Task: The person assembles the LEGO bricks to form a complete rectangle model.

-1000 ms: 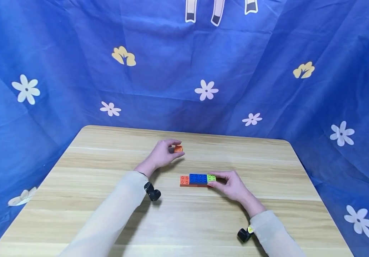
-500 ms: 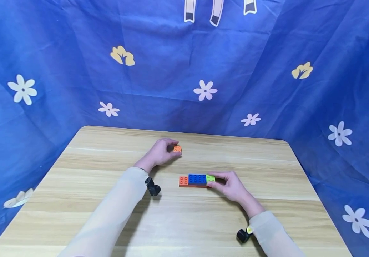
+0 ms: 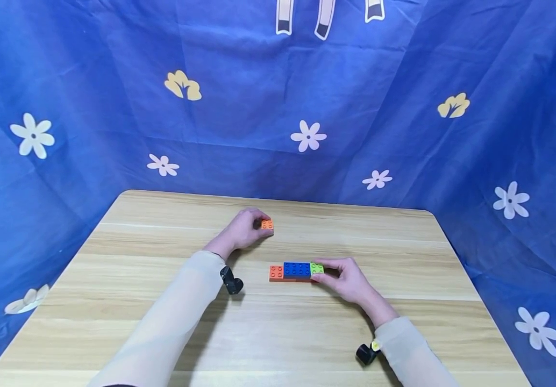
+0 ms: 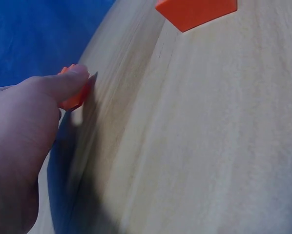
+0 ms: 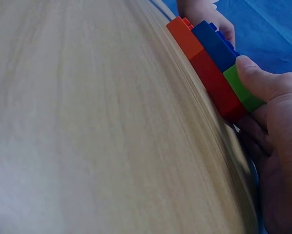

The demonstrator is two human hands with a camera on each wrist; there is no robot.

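At the far side of the table, my left hand (image 3: 245, 230) pinches a small orange brick (image 3: 267, 224) between thumb and fingers, its studs upward. Closer in and to the right stands a joined row of toy bricks. Its lower layer has an orange brick (image 5: 184, 38) beside a red brick (image 5: 215, 85). On top sit a blue brick (image 3: 297, 270) and, at the right end, a lime green brick (image 3: 316, 267). My right hand (image 3: 351, 280) grips that green end, thumb on the near side. The left wrist view catches the row's orange end (image 4: 197, 12) at its top.
The bricks are on a light wood-grain table (image 3: 254, 333) with rounded far corners. A blue curtain (image 3: 239, 118) printed with flowers hangs behind it and along both sides. Small black cameras (image 3: 232, 280) are strapped at the wrists.
My left hand has shifted slightly left with the orange brick, which has turned so that its studs show more squarely. My right hand keeps its grip on the row.
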